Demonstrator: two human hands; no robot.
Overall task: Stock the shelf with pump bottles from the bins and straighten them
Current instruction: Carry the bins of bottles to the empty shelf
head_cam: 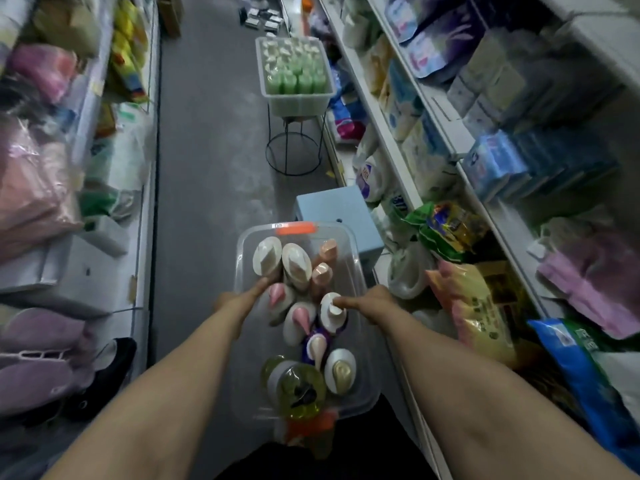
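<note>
Head view: an aisle seen from above.
Bin (356,244): clear, below the person, holding upright pump bottles (296,263).
Left hand (239,301): reaches into the bin; grip cannot be told.
Right hand (372,301): fingers pinch a white bottle's pump (333,308).
Far bin (298,98): green bottles, on a stand.
Shelf (398,161): right, stocked.

Clear bin (242,244) with orange label (296,230); pale blue stool (332,209).
</note>
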